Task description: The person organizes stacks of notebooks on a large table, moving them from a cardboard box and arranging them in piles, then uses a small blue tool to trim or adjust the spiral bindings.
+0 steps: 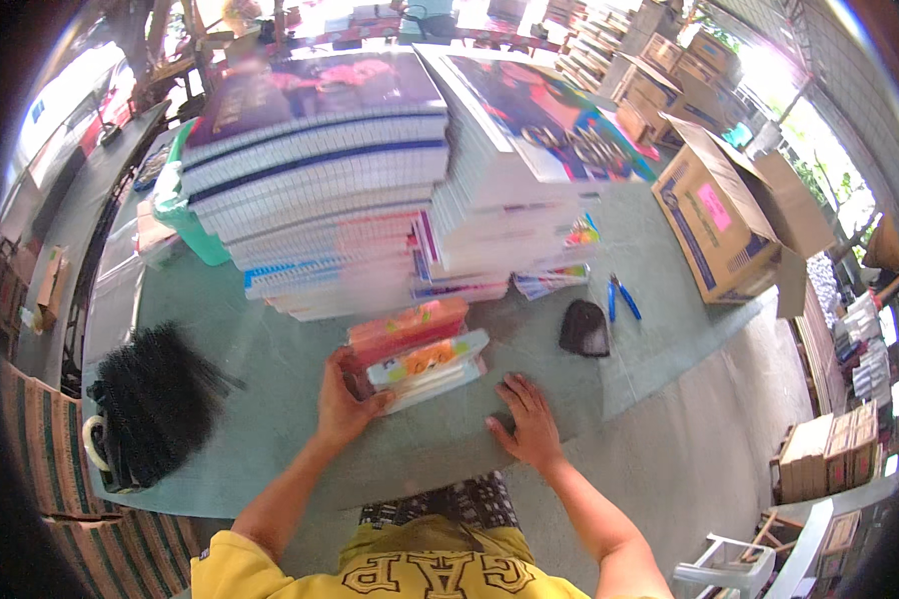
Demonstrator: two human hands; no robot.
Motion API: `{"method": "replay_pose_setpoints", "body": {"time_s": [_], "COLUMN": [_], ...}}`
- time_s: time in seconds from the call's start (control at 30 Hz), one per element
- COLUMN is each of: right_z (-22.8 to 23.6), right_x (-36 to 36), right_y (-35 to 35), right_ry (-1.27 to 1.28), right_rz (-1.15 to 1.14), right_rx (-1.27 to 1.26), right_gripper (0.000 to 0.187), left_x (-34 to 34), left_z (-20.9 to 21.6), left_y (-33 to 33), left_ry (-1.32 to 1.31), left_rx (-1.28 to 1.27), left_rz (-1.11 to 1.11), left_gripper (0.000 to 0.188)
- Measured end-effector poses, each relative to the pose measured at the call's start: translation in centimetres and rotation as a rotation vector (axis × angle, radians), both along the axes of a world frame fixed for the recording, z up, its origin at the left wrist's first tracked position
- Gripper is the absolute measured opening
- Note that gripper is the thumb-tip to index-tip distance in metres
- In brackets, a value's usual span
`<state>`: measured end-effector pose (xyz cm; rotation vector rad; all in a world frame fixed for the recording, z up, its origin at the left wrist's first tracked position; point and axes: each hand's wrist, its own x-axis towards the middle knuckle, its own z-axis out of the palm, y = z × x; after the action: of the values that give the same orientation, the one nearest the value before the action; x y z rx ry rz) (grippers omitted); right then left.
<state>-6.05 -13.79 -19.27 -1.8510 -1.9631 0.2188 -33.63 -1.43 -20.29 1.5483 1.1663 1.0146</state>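
Observation:
My left hand [349, 397] is closed round the left end of a small stack of colourful booklets [425, 356], red on the far side and white with orange on the near side. The stack rests on or just above the grey-green table [290, 399]; I cannot tell which. To its right, my right hand [529, 419] lies low over the table near the front edge with its fingers apart and nothing in it. Beyond the booklets rise two tall piles of spiral-edged books, a left pile [320, 170] and a right pile [529, 120] with glossy covers.
A bundle of black wire-like strips [160, 404] lies at the left, beside a cream tape roll [96, 442]. On the right are a small dark object [583, 328], blue-handled pliers [624, 298] and an open cardboard box [714, 225]. A green container [195, 225] stands behind the left pile.

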Motion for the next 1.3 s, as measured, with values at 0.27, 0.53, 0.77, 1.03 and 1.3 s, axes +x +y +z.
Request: {"method": "replay_pose_setpoints", "body": {"time_s": [0.27, 0.53, 0.77, 1.03, 1.3], "right_z": [-0.2, -3.4, -2.9, -4.0, -7.9], "right_x": [11.2, 19.5, 22.2, 29.8, 38.5], "right_y": [1.9, 4.0, 2.2, 8.3, 5.3], "right_ry": [0.196, 0.403, 0.515, -0.064, 0.535], "right_rz": [-0.296, -0.589, -0.494, -0.686, -0.586], "right_rx": [0.513, 0.179, 0.292, 0.253, 0.131], "right_gripper": [0.029, 0.031, 0.018, 0.031, 0.023], "left_x": [-0.2, 18.6, 32.3, 14.8, -5.2], "left_z": [-0.9, 3.9, -0.2, 9.2, 0.9], "left_y": [-9.3, -8.0, -3.8, -7.5, -3.0], "left_ry": [0.331, 0.262, 0.53, 0.126, 0.408], "left_rx": [0.293, 0.639, 0.366, 0.491, 0.247], "left_rz": [0.049, -0.41, -0.277, -0.274, 0.756], "left_gripper": [0.029, 0.036, 0.036, 0.025, 0.038]}}
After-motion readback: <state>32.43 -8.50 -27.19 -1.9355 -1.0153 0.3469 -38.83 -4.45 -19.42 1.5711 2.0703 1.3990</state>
